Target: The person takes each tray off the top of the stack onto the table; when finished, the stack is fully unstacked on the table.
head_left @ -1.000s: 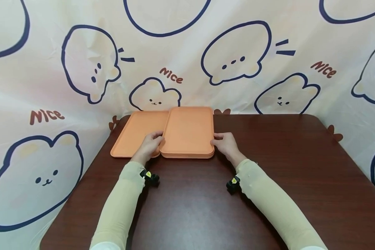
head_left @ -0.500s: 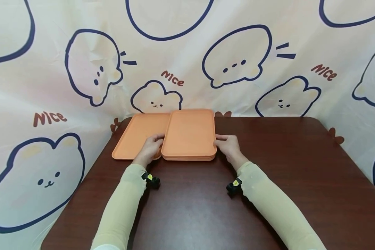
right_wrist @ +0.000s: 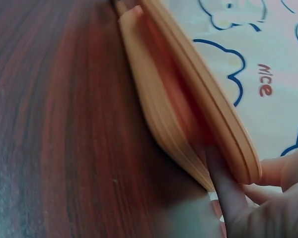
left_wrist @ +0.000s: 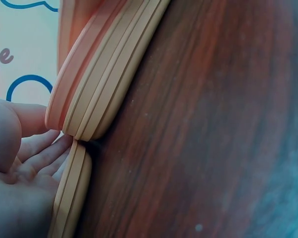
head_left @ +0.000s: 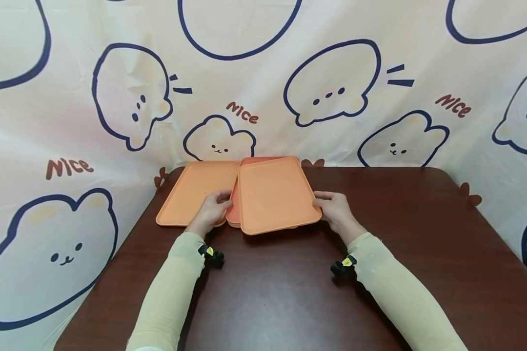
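In the head view my right hand [head_left: 337,210] pinches the right edge of a light orange tray [head_left: 280,195], which is turned askew over a stack. The right wrist view has this tray [right_wrist: 213,109] tilted up, with a gap below it; one finger goes underneath. A redder orange tray [head_left: 234,210] shows at the stack's left side. My left hand [head_left: 211,210] rests against that side. Seen from the left wrist, the thumb [left_wrist: 32,119] touches the redder tray's rim [left_wrist: 72,82], and the other fingers lie loosely extended by the stack. Another orange tray [head_left: 195,190] lies flat at the left.
The dark brown table [head_left: 272,292] stretches in front of and to the right of the trays. A pale cloth [head_left: 263,87] with cartoon bears hangs behind it and at both sides. Both forearms wear pale sleeves and wrist cameras.
My right hand has moved right and toward me, lifting and turning the top tray, so the redder tray beneath shows. The left hand has stayed at the stack's left side.
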Demonstrator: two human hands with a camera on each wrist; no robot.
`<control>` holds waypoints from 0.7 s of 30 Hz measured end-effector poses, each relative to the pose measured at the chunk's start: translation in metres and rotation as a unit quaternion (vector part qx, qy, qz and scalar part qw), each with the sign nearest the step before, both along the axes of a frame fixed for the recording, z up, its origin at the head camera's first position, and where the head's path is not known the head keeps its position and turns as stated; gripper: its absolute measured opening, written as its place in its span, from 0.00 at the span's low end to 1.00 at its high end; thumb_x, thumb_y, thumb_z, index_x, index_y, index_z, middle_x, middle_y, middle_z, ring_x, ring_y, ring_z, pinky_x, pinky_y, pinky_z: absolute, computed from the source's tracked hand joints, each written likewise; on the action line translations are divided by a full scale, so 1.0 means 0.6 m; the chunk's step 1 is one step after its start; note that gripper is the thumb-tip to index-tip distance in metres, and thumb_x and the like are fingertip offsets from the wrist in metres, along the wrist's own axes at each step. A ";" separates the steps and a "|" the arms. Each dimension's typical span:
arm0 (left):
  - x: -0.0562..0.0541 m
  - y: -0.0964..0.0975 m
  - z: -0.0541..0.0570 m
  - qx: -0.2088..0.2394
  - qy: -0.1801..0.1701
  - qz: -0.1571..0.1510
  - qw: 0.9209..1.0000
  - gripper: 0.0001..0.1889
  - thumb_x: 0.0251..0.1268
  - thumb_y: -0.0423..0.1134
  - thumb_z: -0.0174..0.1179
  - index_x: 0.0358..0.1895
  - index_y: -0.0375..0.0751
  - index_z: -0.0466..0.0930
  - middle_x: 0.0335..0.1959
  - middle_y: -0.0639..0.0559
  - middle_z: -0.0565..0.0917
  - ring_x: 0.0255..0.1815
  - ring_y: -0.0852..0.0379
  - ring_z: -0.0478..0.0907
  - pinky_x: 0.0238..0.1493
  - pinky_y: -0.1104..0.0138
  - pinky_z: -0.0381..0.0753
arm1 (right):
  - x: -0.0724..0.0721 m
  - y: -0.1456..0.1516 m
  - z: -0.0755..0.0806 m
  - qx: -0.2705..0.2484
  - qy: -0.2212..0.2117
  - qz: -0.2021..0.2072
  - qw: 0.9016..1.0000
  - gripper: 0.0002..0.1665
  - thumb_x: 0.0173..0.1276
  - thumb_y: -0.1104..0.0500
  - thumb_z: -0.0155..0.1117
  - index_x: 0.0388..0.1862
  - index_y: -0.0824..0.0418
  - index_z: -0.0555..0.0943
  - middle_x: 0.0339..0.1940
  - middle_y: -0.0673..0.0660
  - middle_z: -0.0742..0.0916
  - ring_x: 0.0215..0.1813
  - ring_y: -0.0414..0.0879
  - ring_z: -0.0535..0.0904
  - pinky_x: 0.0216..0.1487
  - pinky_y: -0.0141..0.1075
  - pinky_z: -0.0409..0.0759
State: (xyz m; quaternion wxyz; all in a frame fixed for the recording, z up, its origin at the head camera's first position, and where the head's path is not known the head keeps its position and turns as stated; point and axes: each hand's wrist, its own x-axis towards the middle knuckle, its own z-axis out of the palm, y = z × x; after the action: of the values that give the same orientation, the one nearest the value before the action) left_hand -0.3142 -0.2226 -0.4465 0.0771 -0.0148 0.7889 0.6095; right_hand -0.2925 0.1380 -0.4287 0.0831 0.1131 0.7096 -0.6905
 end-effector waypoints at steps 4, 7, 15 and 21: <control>0.001 -0.001 -0.003 -0.005 0.000 -0.004 1.000 0.30 0.84 0.32 0.54 0.83 0.33 0.62 0.83 0.34 0.66 0.85 0.40 0.62 0.85 0.48 0.65 | 0.005 0.013 -0.002 -0.032 -0.004 0.007 0.999 0.28 0.82 0.66 0.58 0.79 0.65 0.75 0.75 0.70 0.80 0.52 0.43 0.88 0.43 0.30 0.90; 0.002 -0.001 -0.003 -0.005 0.005 -0.008 1.000 0.30 0.84 0.31 0.53 0.83 0.31 0.61 0.83 0.33 0.66 0.85 0.39 0.62 0.85 0.48 0.64 | 0.011 0.021 -0.002 -0.041 -0.001 0.009 0.999 0.29 0.83 0.65 0.58 0.80 0.66 0.73 0.76 0.71 0.79 0.52 0.42 0.88 0.44 0.30 0.89; 0.003 -0.001 -0.003 -0.003 -0.004 -0.010 1.000 0.29 0.85 0.32 0.53 0.84 0.33 0.62 0.84 0.35 0.66 0.86 0.40 0.61 0.86 0.49 0.64 | 0.022 0.057 0.005 -0.048 -0.001 -0.008 0.999 0.30 0.84 0.65 0.56 0.82 0.65 0.71 0.78 0.71 0.77 0.43 0.35 0.88 0.43 0.30 0.90; 0.001 -0.003 -0.004 0.000 0.001 -0.006 1.000 0.29 0.84 0.32 0.53 0.83 0.33 0.62 0.84 0.35 0.66 0.86 0.40 0.61 0.85 0.49 0.64 | 0.026 0.093 0.016 -0.049 -0.004 -0.031 0.998 0.31 0.85 0.64 0.56 0.83 0.63 0.70 0.80 0.70 0.75 0.40 0.31 0.88 0.43 0.27 0.89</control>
State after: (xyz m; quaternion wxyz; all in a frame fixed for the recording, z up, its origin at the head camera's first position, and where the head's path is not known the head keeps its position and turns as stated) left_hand -0.3135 -0.2242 -0.4488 0.0800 -0.0090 0.7891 0.6089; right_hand -0.2771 0.1935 -0.4190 0.0700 0.1334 0.6705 -0.7264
